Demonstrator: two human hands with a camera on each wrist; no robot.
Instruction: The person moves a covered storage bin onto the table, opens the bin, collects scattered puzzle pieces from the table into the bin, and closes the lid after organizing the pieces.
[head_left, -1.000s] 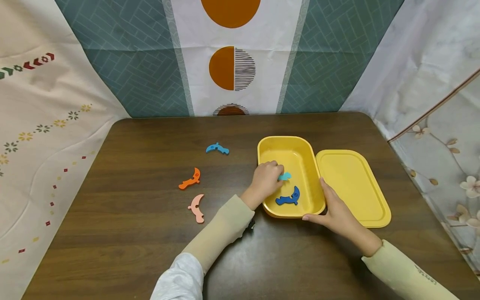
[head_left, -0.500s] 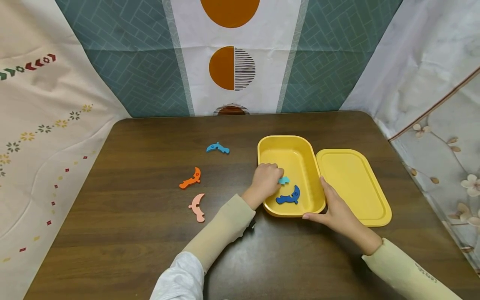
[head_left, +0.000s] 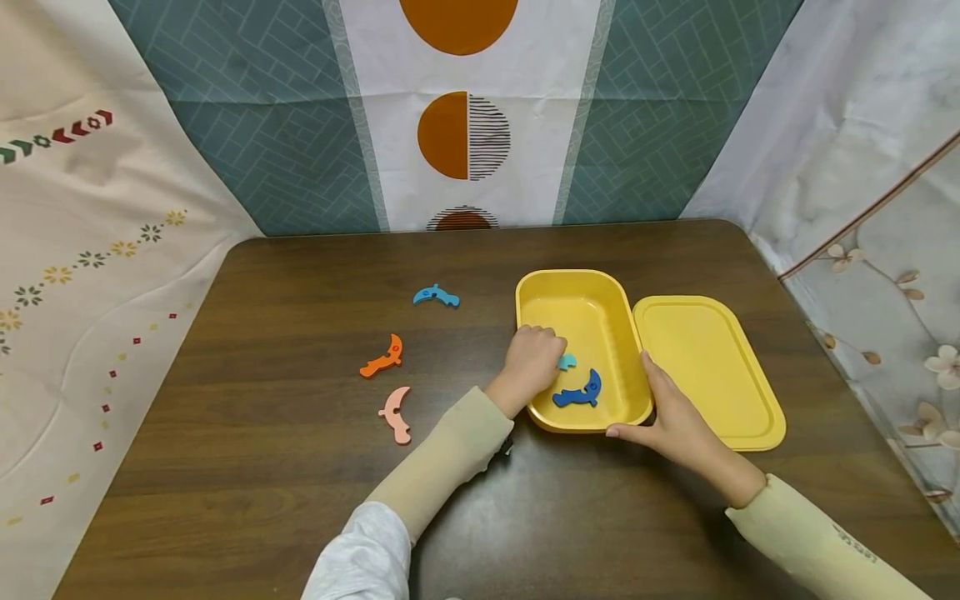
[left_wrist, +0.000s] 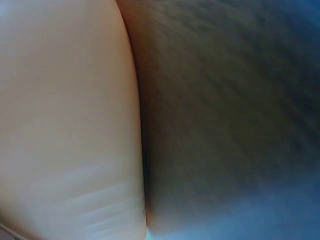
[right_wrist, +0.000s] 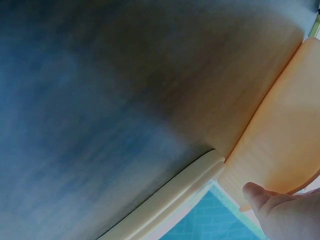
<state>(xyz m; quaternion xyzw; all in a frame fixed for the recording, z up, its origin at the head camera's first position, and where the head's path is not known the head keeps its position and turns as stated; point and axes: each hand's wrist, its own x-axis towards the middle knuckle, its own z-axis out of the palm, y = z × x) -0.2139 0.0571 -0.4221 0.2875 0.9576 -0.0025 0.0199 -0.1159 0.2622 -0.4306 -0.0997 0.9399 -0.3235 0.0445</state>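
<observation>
Shift over the past second: turquoise piece slightly toward 6 o'clock inside the yellow box, with less of it showing beyond the fingers.
Left hand: pinches the turquoise piece at the box's 9 o'clock side; fingertips hidden.
Right hand: well apart from the left; thumb and fingers spread, touching the box's outer wall around 4 to 5 o'clock.
Dark blue piece: on the box floor, toward 6 o'clock.
Yellow lid: flat on the table, just beside the box at 3 o'clock.
Loose pieces, from the box: sky-blue between 9 and 10, orange at 9, pink between 8 and 9.
</observation>
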